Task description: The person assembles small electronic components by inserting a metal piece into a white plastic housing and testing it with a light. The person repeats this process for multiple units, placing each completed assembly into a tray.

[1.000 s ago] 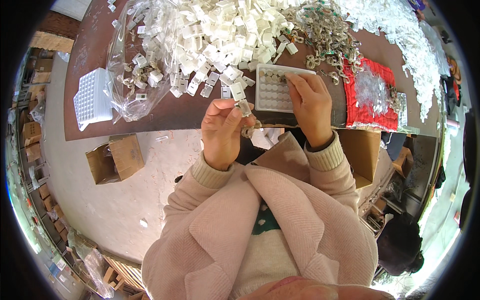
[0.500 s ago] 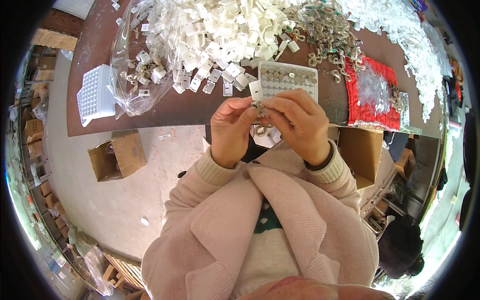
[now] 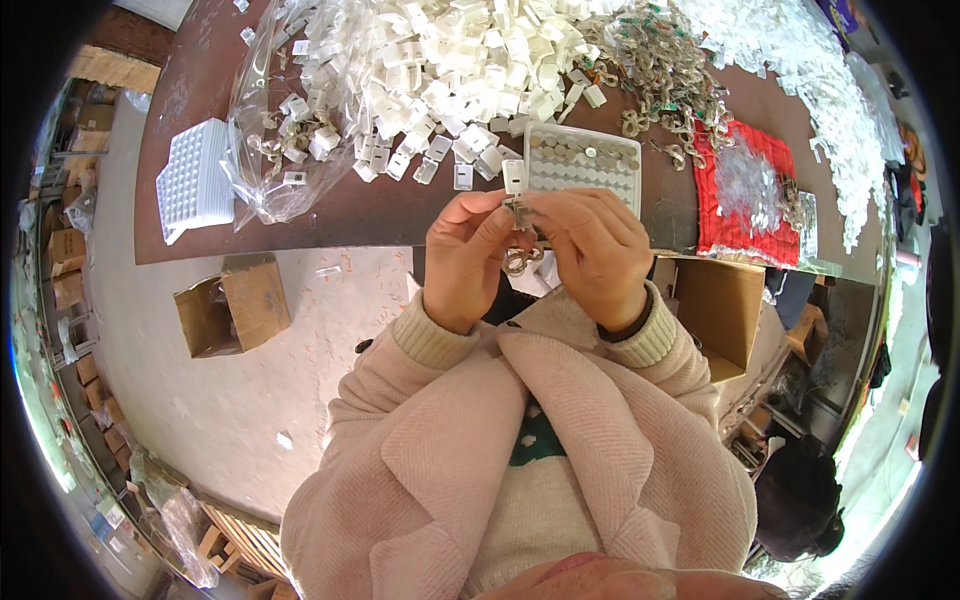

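Observation:
In front of my chest, at the table's near edge, both hands work on one small part. My left hand (image 3: 465, 255) pinches it between thumb and forefinger. The fingers of my right hand (image 3: 595, 250) close on it from the other side. A white plastic housing (image 3: 514, 176) with a slot sticks up above the fingertips. Below them hangs a small coil of wire (image 3: 521, 261). Fingers cover the place where housing and wire meet, so I cannot tell how they are joined. Just behind my right hand lies a tray (image 3: 583, 132) with rows of round, coin-like pieces.
A large heap of white housings (image 3: 470, 70) covers the brown table (image 3: 340, 225). Right of it lie tangled wire coils (image 3: 660, 75), a red cloth (image 3: 735, 235) with clear pieces, and a clear plastic pile (image 3: 790, 70). Stacked white trays (image 3: 195, 185) stand left. Cardboard boxes (image 3: 255, 300) sit below.
The white housing at my fingertips has turned from a slight tilt to more upright. Both hands keep their hold, with the fingers shifted a little.

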Demonstrator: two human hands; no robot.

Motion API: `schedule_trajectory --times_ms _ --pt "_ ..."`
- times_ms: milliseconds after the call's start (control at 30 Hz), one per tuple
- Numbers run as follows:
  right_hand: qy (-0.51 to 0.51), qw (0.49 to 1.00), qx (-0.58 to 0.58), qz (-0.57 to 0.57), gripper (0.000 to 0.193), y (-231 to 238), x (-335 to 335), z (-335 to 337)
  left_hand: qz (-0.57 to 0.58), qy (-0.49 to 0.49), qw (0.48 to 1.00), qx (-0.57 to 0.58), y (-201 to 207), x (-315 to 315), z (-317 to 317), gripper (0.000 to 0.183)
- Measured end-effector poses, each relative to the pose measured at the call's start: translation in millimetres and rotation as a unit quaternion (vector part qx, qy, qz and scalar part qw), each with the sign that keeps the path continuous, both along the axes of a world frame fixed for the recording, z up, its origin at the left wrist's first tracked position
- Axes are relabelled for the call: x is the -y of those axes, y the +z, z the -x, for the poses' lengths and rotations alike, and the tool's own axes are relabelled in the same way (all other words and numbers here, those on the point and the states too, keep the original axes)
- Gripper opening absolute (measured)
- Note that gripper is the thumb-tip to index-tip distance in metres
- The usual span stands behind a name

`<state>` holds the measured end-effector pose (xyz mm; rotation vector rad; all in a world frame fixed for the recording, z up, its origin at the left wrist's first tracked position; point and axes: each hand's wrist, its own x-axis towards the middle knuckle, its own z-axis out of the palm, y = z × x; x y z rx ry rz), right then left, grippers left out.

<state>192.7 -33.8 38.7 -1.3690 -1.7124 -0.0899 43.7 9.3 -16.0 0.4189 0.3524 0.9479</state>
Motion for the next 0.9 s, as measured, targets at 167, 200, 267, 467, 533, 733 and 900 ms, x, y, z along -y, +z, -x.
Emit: schedule_trajectory --times_ms 167,200,267,467,533,733,900 --pt "0.009 1.0 -0.021 0.016 0.033 -2 -3 1 0.009 -0.006 1.0 -0.004 0 -2 1 0.013" --pt "0.013 1.0 -0.002 0.017 0.034 -2 -4 0 0.009 -0.005 1.0 -0.004 -1 -2 0 0.013" --pt "0.021 0.999 0.029 0.008 0.036 -4 -6 1 0.005 0.008 1.0 -0.006 -2 -3 -1 0.013" --pt "0.004 0.998 -0.018 0.059 0.037 -7 -7 3 -0.01 0.042 0.997 -0.062 -8 -7 2 0.012" --pt "-0.101 0.991 0.006 0.089 0.027 -11 -17 -5 0.003 0.037 0.998 -0.059 -9 -7 4 0.011" --pt "-0.19 0.972 0.106 0.092 0.023 -29 -40 -13 0.01 0.035 0.997 -0.07 -11 -8 4 0.01" --pt "-0.176 0.976 0.092 0.083 0.018 -25 -47 -9 0.008 0.028 0.997 -0.066 -7 -10 7 0.01"
